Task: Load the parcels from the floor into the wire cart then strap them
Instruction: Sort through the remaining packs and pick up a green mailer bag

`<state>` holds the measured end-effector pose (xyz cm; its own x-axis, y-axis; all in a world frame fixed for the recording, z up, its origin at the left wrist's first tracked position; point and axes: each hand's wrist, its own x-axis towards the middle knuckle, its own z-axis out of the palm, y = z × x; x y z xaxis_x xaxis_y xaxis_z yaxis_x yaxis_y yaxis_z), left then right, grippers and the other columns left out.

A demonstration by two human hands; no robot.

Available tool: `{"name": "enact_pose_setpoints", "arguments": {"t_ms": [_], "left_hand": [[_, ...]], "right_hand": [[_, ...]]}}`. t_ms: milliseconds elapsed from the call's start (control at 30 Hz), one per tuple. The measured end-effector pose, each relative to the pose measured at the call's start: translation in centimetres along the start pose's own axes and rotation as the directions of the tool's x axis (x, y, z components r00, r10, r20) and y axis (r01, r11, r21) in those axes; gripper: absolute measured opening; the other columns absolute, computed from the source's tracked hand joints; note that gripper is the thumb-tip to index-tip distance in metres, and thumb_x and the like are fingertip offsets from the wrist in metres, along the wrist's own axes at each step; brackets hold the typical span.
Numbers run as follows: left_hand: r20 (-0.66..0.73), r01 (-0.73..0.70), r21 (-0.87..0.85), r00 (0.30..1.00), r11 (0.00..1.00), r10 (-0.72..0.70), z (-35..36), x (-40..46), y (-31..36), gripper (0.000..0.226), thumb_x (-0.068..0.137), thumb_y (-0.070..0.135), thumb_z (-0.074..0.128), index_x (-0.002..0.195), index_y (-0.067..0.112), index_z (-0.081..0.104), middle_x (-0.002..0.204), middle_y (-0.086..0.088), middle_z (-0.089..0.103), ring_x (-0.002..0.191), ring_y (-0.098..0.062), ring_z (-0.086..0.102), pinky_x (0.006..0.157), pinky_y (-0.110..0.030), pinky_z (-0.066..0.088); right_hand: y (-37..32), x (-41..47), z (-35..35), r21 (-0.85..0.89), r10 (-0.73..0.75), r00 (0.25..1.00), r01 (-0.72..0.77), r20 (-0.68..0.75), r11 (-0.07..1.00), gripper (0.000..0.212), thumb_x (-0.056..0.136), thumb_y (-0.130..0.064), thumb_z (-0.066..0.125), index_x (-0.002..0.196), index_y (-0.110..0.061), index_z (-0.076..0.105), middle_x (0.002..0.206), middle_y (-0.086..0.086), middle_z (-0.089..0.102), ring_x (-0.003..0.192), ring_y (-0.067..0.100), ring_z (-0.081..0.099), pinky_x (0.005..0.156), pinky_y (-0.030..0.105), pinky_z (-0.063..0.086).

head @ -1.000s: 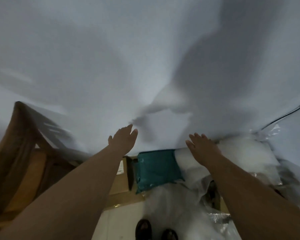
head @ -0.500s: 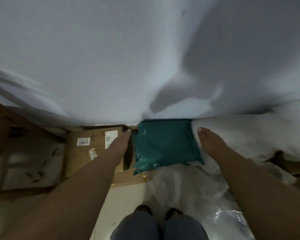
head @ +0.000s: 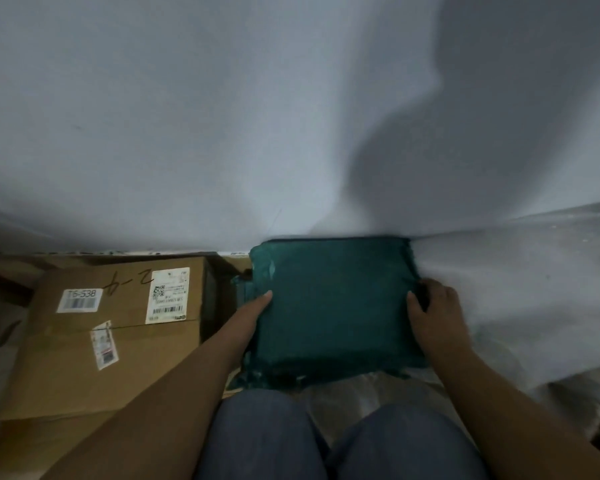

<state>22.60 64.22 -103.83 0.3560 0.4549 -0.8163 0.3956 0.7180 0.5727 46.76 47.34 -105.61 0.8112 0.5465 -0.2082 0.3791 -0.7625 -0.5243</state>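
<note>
While both hands clasp it from either side, the teal, soft, crinkled plastic mailer parcel [head: 333, 303] lies on the floor against the far wall, its far edge touching the pale grey wall [head: 222, 116]. The left hand [head: 250, 315] lies along the parcel's left edge with the thumb on top and the fingers hidden beneath or beside it; how far they curl cannot be told. The right hand [head: 435, 311] grips the right edge, thumb on the top face, fingers wrapped over the side. Just left of the parcel, a narrow dark gap apart, sits a brown cardboard box [head: 115, 337], flat-topped, with white barcode labels and handwritten marks. To the right, touching the parcel, bulges a white, cloudy plastic bag [head: 520, 289]. Nearest, clear shiny plastic film [head: 347, 393] lies under the parcel's near edge, above the person's blue-trousered knees [head: 267, 441].
</note>
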Motion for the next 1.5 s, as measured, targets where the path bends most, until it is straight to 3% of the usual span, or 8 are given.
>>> {"name": "enact_pose_setpoints", "arguments": {"t_ms": [167, 267, 367, 800, 1000, 1233, 1400, 1500], "left_hand": [[0.037, 0.018, -0.032, 0.999, 0.999, -0.017, -0.4, 2.6, -0.1, 0.041, 0.086, 0.053, 0.063, 0.112, 0.022, 0.067, 0.108, -0.007, 0.074, 0.102, -0.028, 0.069, 0.096, -0.043, 0.052], [0.049, 0.018, -0.107, 0.999, 0.994, -0.013, -0.1, 3.5, -0.5, 0.032, 0.088, 0.048, 0.062, 0.102, 0.020, 0.070, 0.096, -0.008, 0.077, 0.091, -0.027, 0.072, 0.079, -0.036, 0.055], [0.035, 0.002, -0.165, 0.999, 0.986, 0.004, 0.0, 3.2, -0.4, 0.030, 0.088, 0.044, 0.062, 0.099, 0.018, 0.072, 0.093, -0.010, 0.077, 0.088, -0.028, 0.072, 0.077, -0.036, 0.054], [-0.023, -0.027, -0.286, 0.999, 0.958, 0.022, 0.2, -6.5, 4.6, 0.028, 0.090, 0.036, 0.060, 0.106, 0.015, 0.069, 0.086, -0.010, 0.077, 0.086, -0.032, 0.067, 0.071, -0.037, 0.051], [-0.042, -0.072, -0.265, 0.997, 0.962, 0.063, -0.1, -18.6, 12.2, 0.028, 0.090, 0.038, 0.060, 0.104, 0.016, 0.070, 0.087, -0.009, 0.077, 0.086, -0.031, 0.068, 0.074, -0.038, 0.053], [-0.087, -0.134, -0.191, 0.989, 0.972, 0.120, -0.1, -34.4, 23.1, 0.019, 0.093, 0.029, 0.055, 0.096, 0.015, 0.067, 0.092, -0.014, 0.074, 0.075, -0.029, 0.068, 0.066, -0.036, 0.050], [-0.047, -0.149, -0.169, 0.989, 0.974, 0.143, 0.4, -46.3, 28.9, 0.028, 0.088, 0.034, 0.057, 0.101, 0.011, 0.069, 0.081, -0.013, 0.076, 0.072, -0.031, 0.071, 0.069, -0.037, 0.051], [-0.034, -0.188, -0.180, 0.982, 0.965, 0.185, 0.5, -53.4, 32.0, 0.032, 0.086, 0.037, 0.058, 0.104, 0.013, 0.070, 0.090, -0.015, 0.076, 0.071, -0.031, 0.073, 0.072, -0.038, 0.052]], "right_hand": [[-0.2, 0.0, 0.9, 0.063, 0.294, 0.952, -0.299, 0.085, 0.952, 0.067, 0.091, -0.065, 0.042, 0.099, -0.002, 0.060, 0.108, 0.022, 0.064, 0.080, 0.026, 0.057, 0.075, 0.035, 0.047], [0.2, 0.3, 0.9, 0.193, 0.425, 0.811, -0.529, 0.402, 0.826, 0.103, 0.078, -0.085, 0.033, 0.139, -0.003, 0.048, 0.138, 0.021, 0.053, 0.116, 0.034, 0.057, 0.104, 0.041, 0.044], [1.3, 0.8, 0.8, 0.508, 0.269, 0.709, -0.671, 0.652, 0.540, 0.089, 0.077, -0.077, 0.049, 0.140, -0.015, 0.049, 0.128, 0.012, 0.062, 0.111, 0.029, 0.063, 0.101, 0.042, 0.048], [-3.7, -2.7, -7.3, 0.605, 0.141, 0.731, -0.643, 0.668, 0.470, 0.051, 0.092, -0.044, 0.057, 0.137, -0.023, 0.047, 0.119, 0.007, 0.066, 0.103, 0.028, 0.066, 0.077, 0.036, 0.056], [-11.1, -6.4, -18.6, 0.595, 0.096, 0.730, -0.620, 0.677, 0.511, 0.072, 0.079, -0.051, 0.066, 0.143, -0.030, 0.041, 0.129, 0.004, 0.062, 0.114, 0.031, 0.062, 0.097, 0.047, 0.051], [-20.8, -12.8, -33.5, 0.596, 0.105, 0.699, -0.670, 0.707, 0.443, 0.049, 0.088, -0.045, 0.062, 0.132, -0.026, 0.051, 0.117, 0.012, 0.068, 0.093, 0.033, 0.069, 0.056, 0.034, 0.057], [-26.3, -16.8, -43.3, 0.621, 0.080, 0.704, -0.669, 0.706, 0.409, 0.062, 0.080, -0.043, 0.070, 0.131, -0.011, 0.055, 0.114, 0.016, 0.071, 0.099, 0.037, 0.070, 0.076, 0.044, 0.058], [-30.3, -19.0, -48.9, 0.631, 0.053, 0.706, -0.661, 0.706, 0.407, 0.052, 0.086, -0.041, 0.067, 0.124, -0.007, 0.060, 0.108, 0.018, 0.073, 0.089, 0.036, 0.072, 0.068, 0.041, 0.058]]}}
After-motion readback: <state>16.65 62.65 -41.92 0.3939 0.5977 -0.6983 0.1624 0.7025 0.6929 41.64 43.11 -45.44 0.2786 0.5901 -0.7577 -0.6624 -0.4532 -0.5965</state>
